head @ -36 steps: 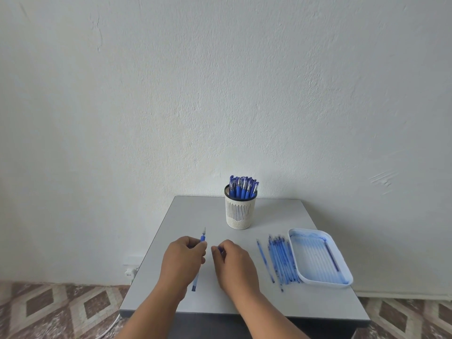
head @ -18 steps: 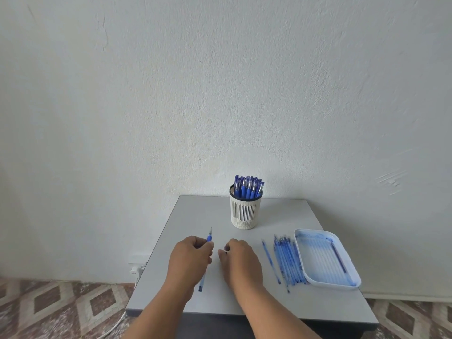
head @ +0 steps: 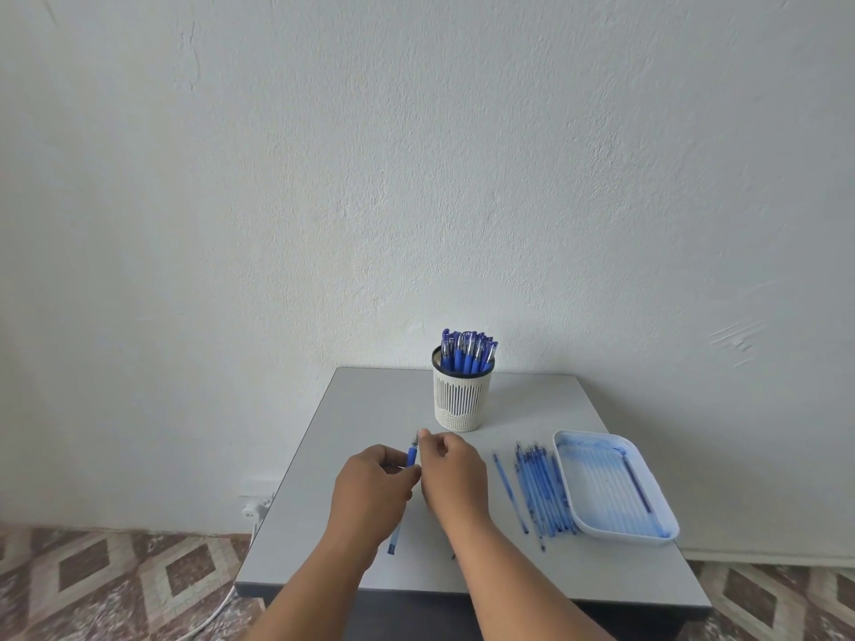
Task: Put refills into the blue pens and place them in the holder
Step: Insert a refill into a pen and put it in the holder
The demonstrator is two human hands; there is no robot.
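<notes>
My left hand (head: 370, 492) grips a blue pen (head: 411, 455) over the grey table (head: 370, 409); the pen's tail sticks out below the hand near the front edge. My right hand (head: 455, 478) pinches the pen's tip end, right beside the left hand. A white slotted holder (head: 459, 397) stands at the back middle, filled with several capped blue pens (head: 467, 351). To the right of my hands lies a row of several blue refills (head: 539, 490), one of them a little apart on the left.
A white tray (head: 601, 525) smeared with blue ink sits at the table's right edge, with one dark refill (head: 637, 483) in it. A white wall rises behind the table. A wall socket (head: 254, 506) and cable are left of the table, above the patterned floor.
My right hand has moved left and up to the pen's tip, closing the gap to my left hand. The pen stays in my left hand.
</notes>
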